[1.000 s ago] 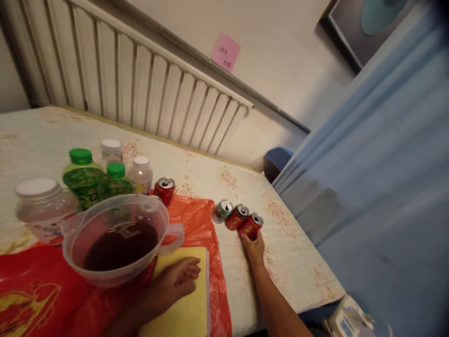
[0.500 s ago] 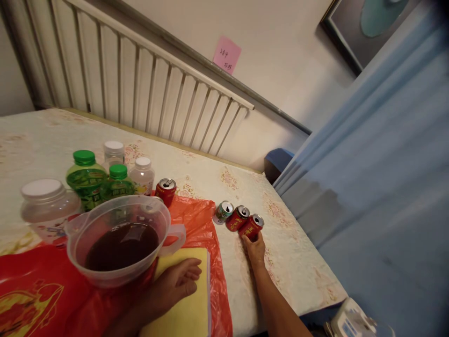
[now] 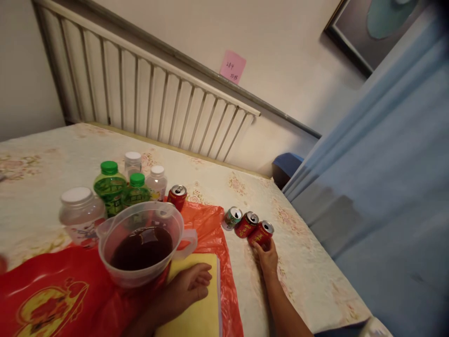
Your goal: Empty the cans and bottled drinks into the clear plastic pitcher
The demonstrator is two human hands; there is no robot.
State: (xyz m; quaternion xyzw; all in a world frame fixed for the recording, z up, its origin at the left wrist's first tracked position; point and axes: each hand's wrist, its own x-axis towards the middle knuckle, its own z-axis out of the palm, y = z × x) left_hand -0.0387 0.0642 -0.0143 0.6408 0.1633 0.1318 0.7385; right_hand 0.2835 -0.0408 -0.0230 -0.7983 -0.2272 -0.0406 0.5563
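My right hand (image 3: 268, 258) has its fingers around the lower part of a red can (image 3: 260, 235), which stands upright on the flowered cover. Against that can is a second red can (image 3: 246, 225), and a green and white can (image 3: 232, 219) completes the row to the left. My left hand (image 3: 192, 286) hovers over or rests on a yellow pad (image 3: 205, 311), holding nothing, its fingers apart and loosely bent. Left of it, a clear plastic jug (image 3: 140, 277) holds dark liquid (image 3: 140, 250); the jug's handle (image 3: 189, 241) points toward the cans.
Behind the jug stand green-capped bottles (image 3: 109, 187), white-capped jars (image 3: 84, 217) and another red can (image 3: 177, 197). A red tray (image 3: 42, 276) and red plastic sheet (image 3: 210, 224) lie underneath. A blue curtain (image 3: 386, 187) hangs at right. Something blurred, perhaps fingers (image 3: 3, 264), shows at the left edge.
The whole view has shifted, so everything sits a little further right and lower. My right hand stays on the same red can, and my left hand keeps its place over the pad.
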